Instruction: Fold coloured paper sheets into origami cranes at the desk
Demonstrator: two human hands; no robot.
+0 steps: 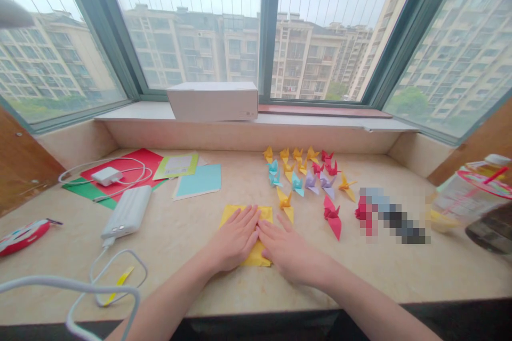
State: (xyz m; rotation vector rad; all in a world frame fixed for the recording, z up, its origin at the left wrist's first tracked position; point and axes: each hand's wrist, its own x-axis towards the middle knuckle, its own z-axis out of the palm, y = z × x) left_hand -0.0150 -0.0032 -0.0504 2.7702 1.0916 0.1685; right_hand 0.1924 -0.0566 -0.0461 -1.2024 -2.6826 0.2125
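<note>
A yellow sheet of paper lies on the beige countertop in front of me. My left hand rests flat on it, fingers stretched out and together. My right hand lies flat beside it, fingers extended, thumb tips of both hands nearly touching at the sheet's middle. Neither hand grips anything. Just beyond the sheet stand several folded paper cranes in yellow, blue, purple, red and orange; a yellow crane and a red crane are nearest.
At the left lie a white power bank with a looping cable, a white charger on red and green paper, and blue paper. A white box sits on the windowsill. A plastic cup stands at the right.
</note>
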